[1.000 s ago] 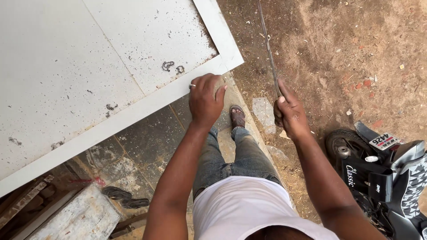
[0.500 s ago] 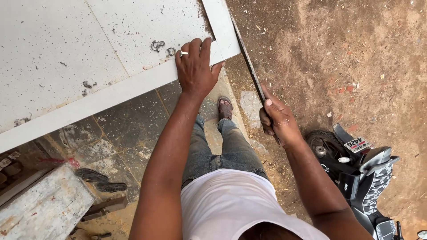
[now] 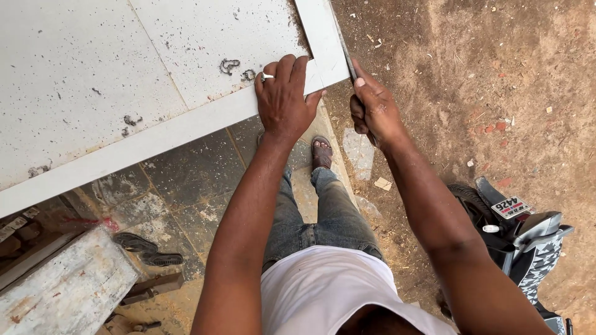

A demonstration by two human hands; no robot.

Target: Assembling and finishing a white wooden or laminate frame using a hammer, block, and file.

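two hands parked at the same corner of a white panel (image 3: 124,80), blade laid along its right edge

head view: the left hand (image 3: 284,99) is pressed flat and open on the corner, fingers spread, nothing gripped. the right hand (image 3: 372,108) is closed around the handle of a long thin blade (image 3: 343,46), which is run along the panel's right edge, long axis pointed up and away from the body, slightly leaning left. the edge is reached more easily by the right hand, just beside it. dark shavings (image 3: 230,65) are seen just beyond the left fingertips. a sandalled foot (image 3: 321,152) is set on the paving below, a scooter (image 3: 521,236) off on the dirt to the right.
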